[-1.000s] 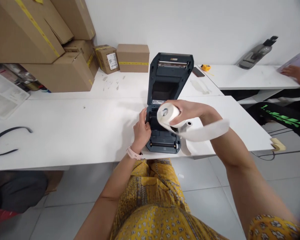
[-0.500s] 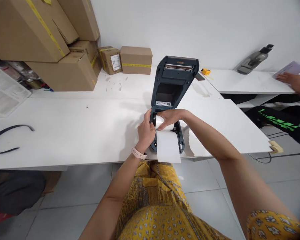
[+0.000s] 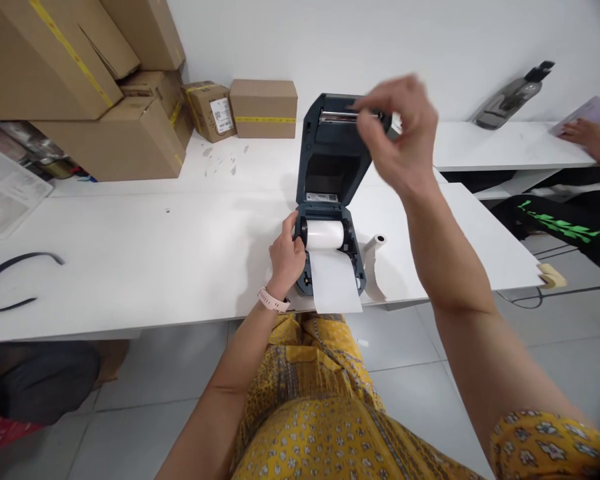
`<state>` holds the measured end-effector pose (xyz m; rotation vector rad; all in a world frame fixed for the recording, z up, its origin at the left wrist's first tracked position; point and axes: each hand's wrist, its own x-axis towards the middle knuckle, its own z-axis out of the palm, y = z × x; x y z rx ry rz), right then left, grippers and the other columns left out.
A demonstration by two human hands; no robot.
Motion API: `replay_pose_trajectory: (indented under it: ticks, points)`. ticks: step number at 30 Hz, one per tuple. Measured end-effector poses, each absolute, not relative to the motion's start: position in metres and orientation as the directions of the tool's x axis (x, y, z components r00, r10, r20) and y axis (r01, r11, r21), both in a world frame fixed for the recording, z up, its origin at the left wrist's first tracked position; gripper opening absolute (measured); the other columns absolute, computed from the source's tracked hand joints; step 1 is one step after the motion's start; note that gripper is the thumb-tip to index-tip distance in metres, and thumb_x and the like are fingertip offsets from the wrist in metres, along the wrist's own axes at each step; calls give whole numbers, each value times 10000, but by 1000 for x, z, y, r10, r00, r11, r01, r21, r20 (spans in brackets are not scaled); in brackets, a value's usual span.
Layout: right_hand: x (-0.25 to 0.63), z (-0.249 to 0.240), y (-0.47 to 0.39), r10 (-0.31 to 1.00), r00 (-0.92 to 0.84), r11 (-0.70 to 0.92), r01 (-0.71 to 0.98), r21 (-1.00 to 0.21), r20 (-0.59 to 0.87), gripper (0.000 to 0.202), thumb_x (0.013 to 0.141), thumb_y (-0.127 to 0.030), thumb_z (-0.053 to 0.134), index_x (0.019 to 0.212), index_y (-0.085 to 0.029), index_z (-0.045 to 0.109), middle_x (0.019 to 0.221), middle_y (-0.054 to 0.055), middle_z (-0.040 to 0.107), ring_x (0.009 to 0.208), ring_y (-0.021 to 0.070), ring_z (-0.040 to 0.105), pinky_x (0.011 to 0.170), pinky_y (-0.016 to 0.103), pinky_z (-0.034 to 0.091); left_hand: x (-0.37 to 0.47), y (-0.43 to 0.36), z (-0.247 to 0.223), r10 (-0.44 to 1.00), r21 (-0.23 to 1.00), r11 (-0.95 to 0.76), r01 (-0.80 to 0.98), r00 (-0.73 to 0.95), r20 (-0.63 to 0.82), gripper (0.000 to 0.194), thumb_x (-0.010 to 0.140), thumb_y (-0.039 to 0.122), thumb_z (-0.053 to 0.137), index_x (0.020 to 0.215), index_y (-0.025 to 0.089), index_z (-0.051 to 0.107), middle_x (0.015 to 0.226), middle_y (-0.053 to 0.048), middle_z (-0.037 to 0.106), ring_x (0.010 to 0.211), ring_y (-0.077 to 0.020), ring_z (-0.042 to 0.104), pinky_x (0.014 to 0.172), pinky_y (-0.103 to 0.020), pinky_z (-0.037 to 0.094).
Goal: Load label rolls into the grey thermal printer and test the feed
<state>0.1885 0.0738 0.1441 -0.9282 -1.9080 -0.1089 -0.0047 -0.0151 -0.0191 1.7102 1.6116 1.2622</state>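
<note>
A dark label printer stands at the table's front edge with its lid raised. Inside sits a white label roll between black holders, and its paper strip hangs out over the front. My left hand grips the left side of the printer base, thumb by the roll holder. Up at the lid's top right, my right hand is slightly blurred, thumb and index finger curved with a gap between them. Its fingertips overlap the lid's top edge; contact is unclear.
Cardboard boxes are stacked at the back left. A small paper roll with a loose tail lies right of the printer. A black curved band rests at far left. A bottle and another person's hand are at right.
My right hand has left the label roll and risen to the top of the raised lid. My left hand stays on the printer's left side. The view has shifted slightly.
</note>
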Motion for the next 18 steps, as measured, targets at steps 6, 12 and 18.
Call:
replay_pose_trajectory:
  ticks: [6, 12, 18]
  points:
    - [189, 157, 120, 716, -244, 546, 780, -306, 655, 726, 1079, -628, 130, 1285, -189, 670, 1287, 91, 722, 1220, 167, 631, 1105, 357, 481, -7, -8, -23, 944, 811, -214, 545, -98, 315, 514, 897, 67, 519, 1356, 268, 634, 1122, -27, 799, 699, -170, 703, 837, -366, 577]
    - [190, 143, 72, 646, -241, 593, 756, -277, 724, 590, 1043, -631, 176, 1246, -403, 682, 1236, 44, 739, 1238, 276, 631, 1119, 468, 490, -10, -39, -21, 827, 742, -455, 493, -76, 557, 316, 1039, 253, 455, 1264, 231, 676, 1364, -100, 724, 1171, -227, 720, 973, -392, 592]
    - [196, 123, 20, 653, -267, 622, 723, -301, 708, 550, 1053, -605, 225, 1351, -378, 629, 1399, 56, 669, 1313, 295, 595, 1197, 502, 417, -12, -119, -26, 564, 320, -758, 568, 323, 760, 514, 975, 489, 640, 1383, 181, 592, 1410, -165, 688, 1500, -329, 478, 1260, -599, 355]
